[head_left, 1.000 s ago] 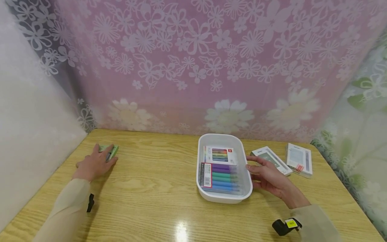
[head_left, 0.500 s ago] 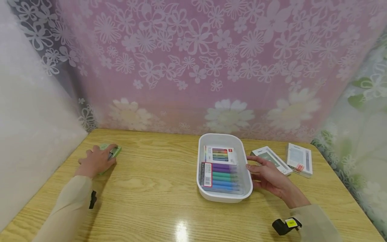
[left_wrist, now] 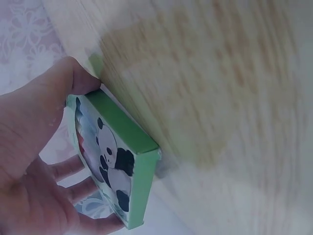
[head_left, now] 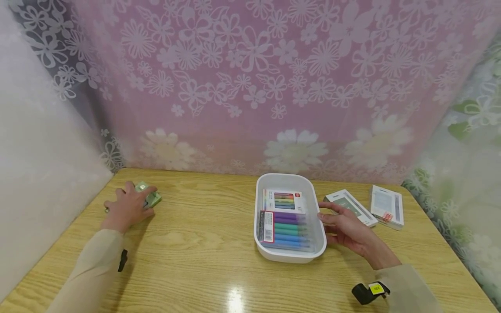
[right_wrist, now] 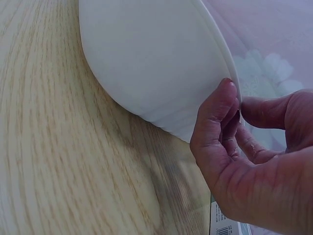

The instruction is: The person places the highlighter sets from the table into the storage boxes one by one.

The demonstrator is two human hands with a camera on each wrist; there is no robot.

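Note:
At the table's far left in the head view, my left hand [head_left: 126, 208] grips a small green box with panda pictures [head_left: 154, 199], partly hidden under the fingers. The left wrist view shows the thumb on one edge of the panda box [left_wrist: 139, 161] and the fingers along the other; it is tilted. My right hand [head_left: 349, 230] pinches the right rim of a white plastic bin [head_left: 287, 257], thumb and fingers on either side of the wall. Inside the bin lie a clear pack of purple, green and blue pens [head_left: 289, 230] and a white box with a rainbow-coloured window [head_left: 283, 201].
Two white packaged boxes, one with a dark green panel [head_left: 350, 208] and one with a red sticker [head_left: 387, 206], lie right of the bin. The wooden table [head_left: 195, 243] ends at a pink flowered curtain [head_left: 235, 87] behind.
My left hand has moved slightly right, and the green panda box has shifted right and turned with it. The right hand and the bin have stayed in place.

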